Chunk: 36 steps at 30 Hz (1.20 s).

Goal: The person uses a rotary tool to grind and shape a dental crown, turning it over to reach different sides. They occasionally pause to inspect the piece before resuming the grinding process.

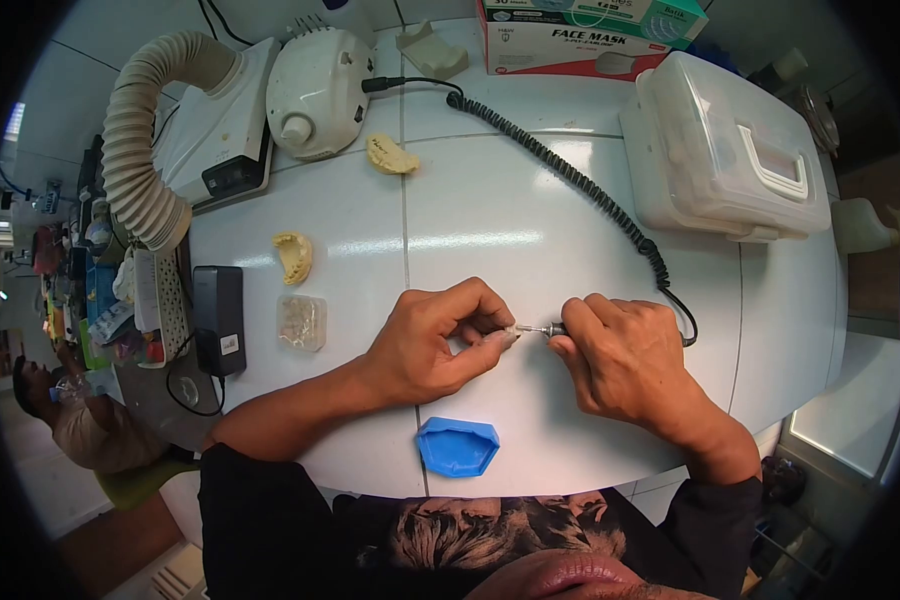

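My right hand (620, 355) is closed around a rotary handpiece (557, 329), whose thin metal bur points left. Between the thumb and fingers of my left hand (440, 340) is a small whitish piece (512, 331), pinched right at the bur's tip; its kind is too small to make out. Just below my left hand lies a blue mould-like tray (457, 447). Left of that hand sit a clear lidded box (301, 323) and a yellowish dental cast (293, 257). Another dental cast (391, 155) lies farther back.
A coiled black cord (570, 165) runs from the white control unit (320, 90) to the handpiece. A ribbed hose (135, 140) arches at the left, above a black power adapter (219, 320). Face mask boxes (580, 45) and a plastic case (725, 150) stand behind. One person (95, 420) sits far left.
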Each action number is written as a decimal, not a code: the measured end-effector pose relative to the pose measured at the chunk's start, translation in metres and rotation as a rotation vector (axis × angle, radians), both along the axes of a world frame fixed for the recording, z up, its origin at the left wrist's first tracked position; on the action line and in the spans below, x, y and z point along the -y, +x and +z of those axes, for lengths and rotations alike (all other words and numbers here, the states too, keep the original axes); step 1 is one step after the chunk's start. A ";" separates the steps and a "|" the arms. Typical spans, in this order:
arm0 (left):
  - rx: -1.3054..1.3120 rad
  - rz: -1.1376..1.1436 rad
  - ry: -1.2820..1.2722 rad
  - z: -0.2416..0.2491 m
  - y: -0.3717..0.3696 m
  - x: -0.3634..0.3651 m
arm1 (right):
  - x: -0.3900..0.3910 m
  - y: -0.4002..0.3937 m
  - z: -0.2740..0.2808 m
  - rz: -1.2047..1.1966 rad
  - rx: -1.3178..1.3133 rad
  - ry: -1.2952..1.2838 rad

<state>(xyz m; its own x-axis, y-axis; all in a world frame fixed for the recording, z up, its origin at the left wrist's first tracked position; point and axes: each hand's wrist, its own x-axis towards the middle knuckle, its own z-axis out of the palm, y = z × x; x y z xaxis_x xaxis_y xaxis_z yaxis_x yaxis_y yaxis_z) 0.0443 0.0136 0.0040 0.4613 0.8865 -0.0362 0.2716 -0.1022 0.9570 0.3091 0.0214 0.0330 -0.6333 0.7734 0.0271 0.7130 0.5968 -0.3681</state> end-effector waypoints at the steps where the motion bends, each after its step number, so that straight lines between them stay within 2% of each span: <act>1: -0.007 0.000 -0.005 0.000 0.000 0.000 | -0.001 0.000 0.000 0.001 -0.003 -0.002; 36: -0.001 -0.010 0.022 0.003 0.000 -0.001 | -0.001 0.000 0.001 -0.004 -0.002 -0.008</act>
<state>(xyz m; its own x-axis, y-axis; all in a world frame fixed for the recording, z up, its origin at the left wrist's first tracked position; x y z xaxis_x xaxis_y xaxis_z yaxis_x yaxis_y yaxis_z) 0.0447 0.0150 0.0067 0.4705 0.8822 -0.0173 0.2710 -0.1257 0.9543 0.3093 0.0225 0.0342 -0.6304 0.7760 0.0223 0.7145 0.5912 -0.3742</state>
